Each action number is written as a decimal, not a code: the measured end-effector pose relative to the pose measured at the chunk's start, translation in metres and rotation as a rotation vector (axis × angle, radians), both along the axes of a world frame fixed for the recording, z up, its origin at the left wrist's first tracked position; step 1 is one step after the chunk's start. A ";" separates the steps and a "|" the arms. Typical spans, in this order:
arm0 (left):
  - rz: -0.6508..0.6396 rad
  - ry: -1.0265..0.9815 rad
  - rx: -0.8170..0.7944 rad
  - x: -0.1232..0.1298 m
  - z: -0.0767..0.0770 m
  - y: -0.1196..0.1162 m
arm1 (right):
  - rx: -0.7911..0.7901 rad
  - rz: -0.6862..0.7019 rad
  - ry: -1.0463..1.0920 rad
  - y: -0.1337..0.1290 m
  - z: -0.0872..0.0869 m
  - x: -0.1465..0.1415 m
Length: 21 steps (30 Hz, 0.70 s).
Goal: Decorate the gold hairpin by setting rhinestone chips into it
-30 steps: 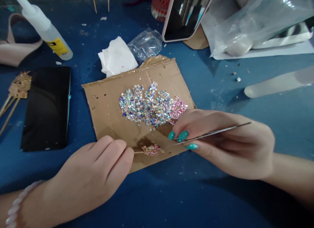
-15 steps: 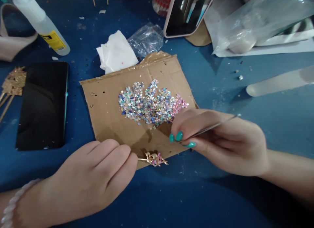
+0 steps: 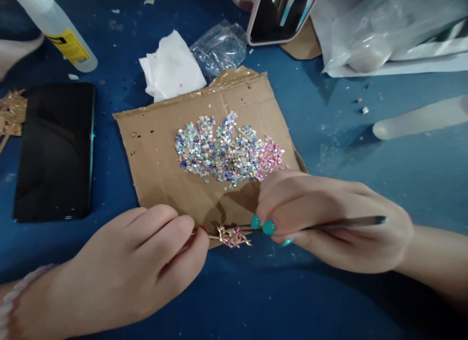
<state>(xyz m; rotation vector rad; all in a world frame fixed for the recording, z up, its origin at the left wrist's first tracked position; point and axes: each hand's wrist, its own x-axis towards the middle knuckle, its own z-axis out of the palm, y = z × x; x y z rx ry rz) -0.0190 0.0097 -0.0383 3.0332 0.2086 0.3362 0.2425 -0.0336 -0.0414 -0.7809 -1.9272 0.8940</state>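
My left hand [image 3: 146, 262] is closed on the thin stem of a gold hair stick, whose ornament [image 3: 234, 236] with pink and gold bits points right, over the front edge of a brown cardboard piece [image 3: 157, 177]. Dark metal tweezers [image 3: 343, 223] are pinched in my right hand [image 3: 329, 213], their tips at the ornament's upper side. Whether the tips hold a chip is too small to tell. Behind both hands, a pile of shiny blue, white and green chips [image 3: 219, 155] lies on the cardboard, with pink chips [image 3: 270, 155] at its right end.
A black phone [image 3: 54, 150] lies at the left beside more gold pieces [image 3: 13, 111]. Behind are a glue bottle [image 3: 69, 43], white tissue [image 3: 171, 69], a clear wrapper [image 3: 221, 47] and another phone [image 3: 281, 13]. Plastic bags [image 3: 380, 43] and a whitish tube [image 3: 420, 118] are at right.
My right hand has turned and brought the tweezers down and left to the ornament. My left hand keeps its hold on the stem. The view has shifted slightly.
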 end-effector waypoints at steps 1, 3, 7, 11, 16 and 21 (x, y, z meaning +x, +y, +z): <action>0.006 -0.004 -0.003 0.000 0.000 0.000 | 0.003 0.008 -0.001 0.000 0.000 0.000; 0.011 -0.011 -0.008 -0.001 -0.001 -0.001 | -0.010 0.060 -0.068 0.002 0.003 0.002; 0.003 -0.037 -0.018 -0.002 -0.002 -0.001 | 0.009 0.130 -0.161 0.004 0.010 0.006; 0.009 -0.039 -0.016 -0.001 -0.002 -0.001 | 0.036 0.091 -0.154 0.001 0.009 0.004; 0.000 -0.040 -0.037 0.001 -0.001 -0.001 | 0.077 0.105 -0.184 0.003 0.012 0.003; 0.005 -0.036 -0.047 0.001 -0.001 -0.001 | 0.123 0.097 -0.193 0.008 0.020 0.004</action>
